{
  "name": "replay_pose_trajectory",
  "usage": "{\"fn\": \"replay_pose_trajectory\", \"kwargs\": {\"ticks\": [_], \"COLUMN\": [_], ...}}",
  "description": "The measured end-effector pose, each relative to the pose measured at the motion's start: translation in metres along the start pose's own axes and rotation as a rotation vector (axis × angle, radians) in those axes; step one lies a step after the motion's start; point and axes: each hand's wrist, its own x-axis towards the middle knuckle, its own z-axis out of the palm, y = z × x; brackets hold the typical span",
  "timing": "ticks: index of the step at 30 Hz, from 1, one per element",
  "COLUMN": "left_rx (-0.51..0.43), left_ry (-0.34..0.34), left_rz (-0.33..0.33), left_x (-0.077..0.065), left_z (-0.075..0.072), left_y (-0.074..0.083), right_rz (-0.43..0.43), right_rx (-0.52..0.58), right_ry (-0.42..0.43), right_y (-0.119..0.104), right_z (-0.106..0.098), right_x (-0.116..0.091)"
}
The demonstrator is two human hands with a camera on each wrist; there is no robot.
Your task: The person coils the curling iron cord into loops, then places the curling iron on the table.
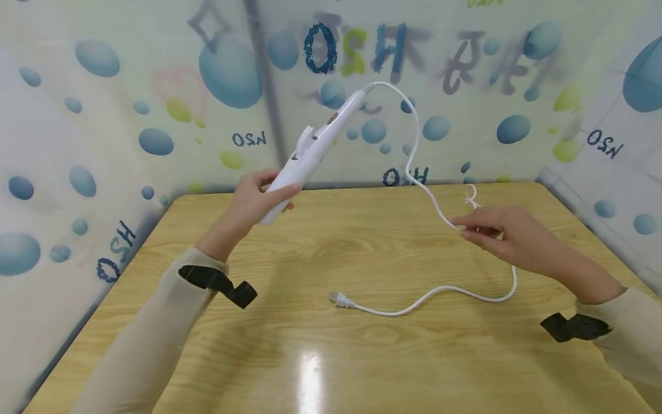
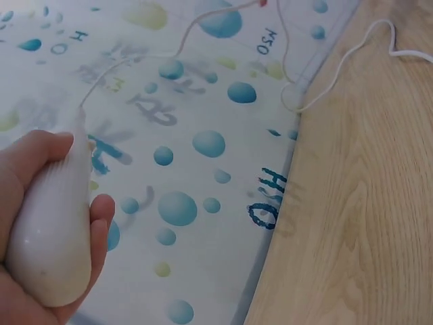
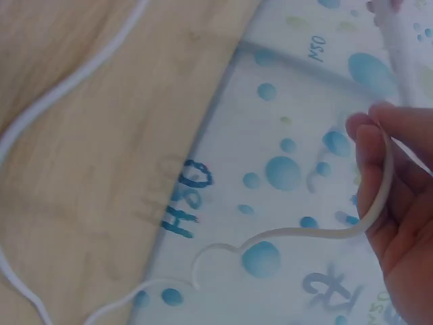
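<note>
My left hand (image 1: 258, 195) grips the wide end of a long white hair curling iron (image 1: 323, 138), which is held tilted above the table with its narrow cord end up and to the right. A raised lever-like part and small buttons show along its side. In the left wrist view, fingers and thumb wrap the rounded white end (image 2: 51, 237). From the narrow end a white power cord (image 1: 416, 126) arcs down to my right hand (image 1: 509, 236), which pinches it between thumb and fingers. The right wrist view shows the cord (image 3: 304, 232) running past the palm.
The two-pin plug (image 1: 339, 299) lies on the wooden table (image 1: 258, 356), with the rest of the cord curving toward the right hand. A small cord loop (image 1: 470, 195) stands behind that hand. A patterned backdrop (image 1: 362, 155) encloses the back and sides.
</note>
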Motion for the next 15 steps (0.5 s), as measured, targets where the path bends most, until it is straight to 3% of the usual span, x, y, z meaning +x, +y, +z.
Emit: {"fn": "replay_pose_trajectory", "kwargs": {"ticks": [3,7,15], "left_rx": [-0.001,-0.012,-0.098], "left_ry": [-0.037,-0.117,-0.416], "left_rz": [0.045,0.09,0.178], "left_x": [-0.001,-0.003,-0.014], "left_z": [-0.003,-0.009,-0.024], "left_y": [0.004,0.011,0.006], "right_rz": [0.036,0.024,0.107], "right_rx": [0.115,0.225,0.37], "right_ry": [-0.06,-0.125,-0.349], "right_y": [0.004,0.018,0.034], "right_z": [0.013,0.033,0.06], "right_x": [-0.003,0.006,0.048]}}
